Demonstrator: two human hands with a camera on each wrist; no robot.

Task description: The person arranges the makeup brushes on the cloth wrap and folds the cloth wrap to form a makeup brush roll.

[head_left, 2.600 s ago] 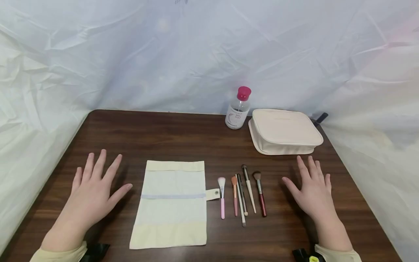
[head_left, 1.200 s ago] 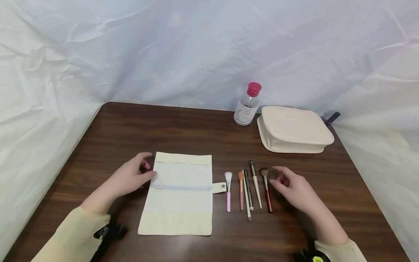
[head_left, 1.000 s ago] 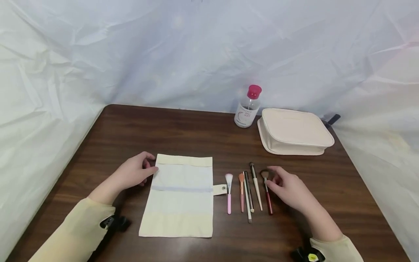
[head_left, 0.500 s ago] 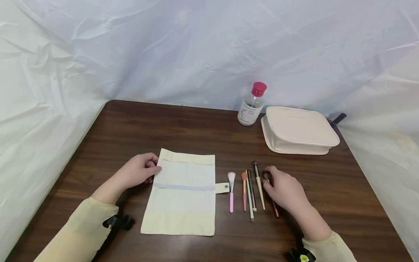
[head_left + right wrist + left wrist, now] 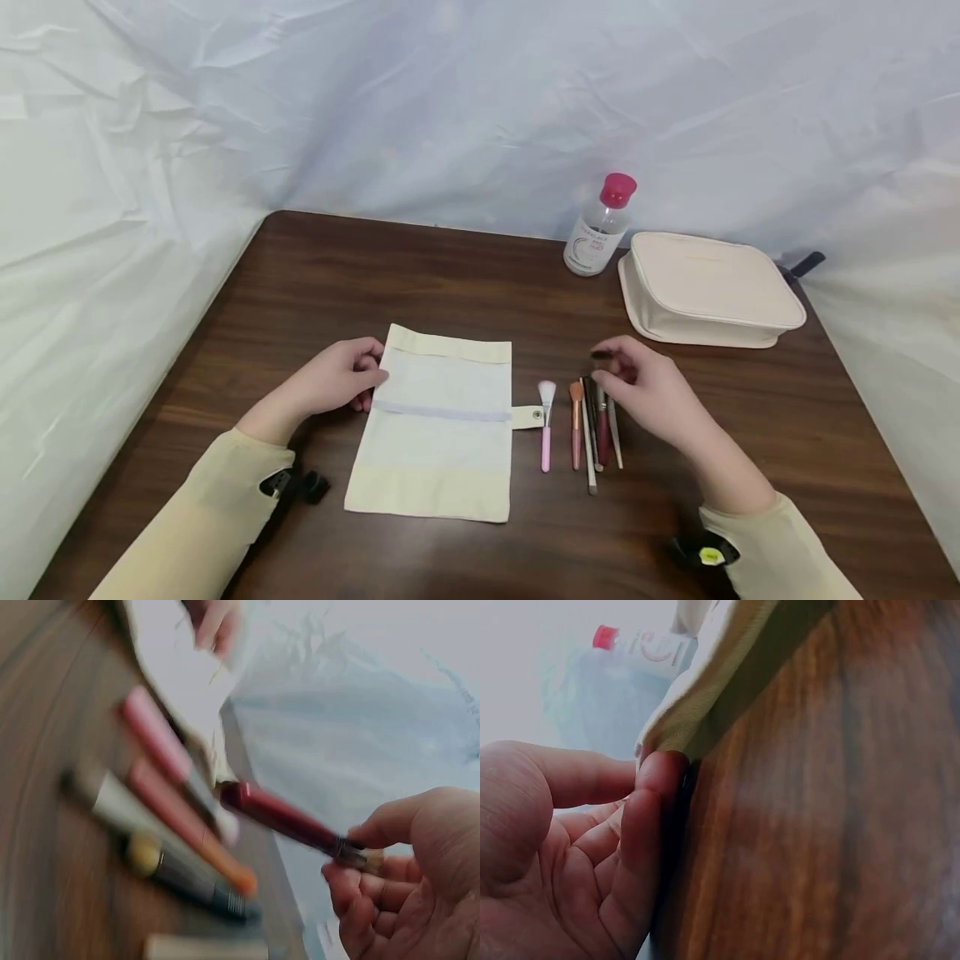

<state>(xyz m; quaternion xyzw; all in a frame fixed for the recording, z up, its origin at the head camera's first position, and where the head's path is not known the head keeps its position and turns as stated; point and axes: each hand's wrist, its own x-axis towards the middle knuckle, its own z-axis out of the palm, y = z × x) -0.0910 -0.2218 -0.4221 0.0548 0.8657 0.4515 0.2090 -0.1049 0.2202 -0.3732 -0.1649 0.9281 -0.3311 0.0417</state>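
My left hand (image 5: 341, 375) pinches the upper left edge of a cream and white fabric brush roll (image 5: 442, 442) laid flat on the table. In the left wrist view the thumb and index finger grip the lifted edge of the cloth. My right hand (image 5: 652, 383) pinches a makeup brush (image 5: 285, 817) with a dark red handle near its bristle end, raised above the other brushes, handle hanging down. To its left lie a pink-handled brush (image 5: 545, 446), a coral brush (image 5: 576, 425) and a white-handled brush (image 5: 588, 450). A dark brush and a pale-handled brush (image 5: 615, 437) are partly covered.
A white cosmetic bag (image 5: 712, 283) stands at the back right, with a dark strap-like piece (image 5: 808, 264) behind it. Beside it is a clear bottle (image 5: 595, 242) with a red cap. White sheeting (image 5: 465, 108) hangs around the dark wooden table (image 5: 397, 258).
From lying flat apart, both hands have come inward. The left took hold of the roll's edge; the right picked up the red-handled brush and moved it left over the others.
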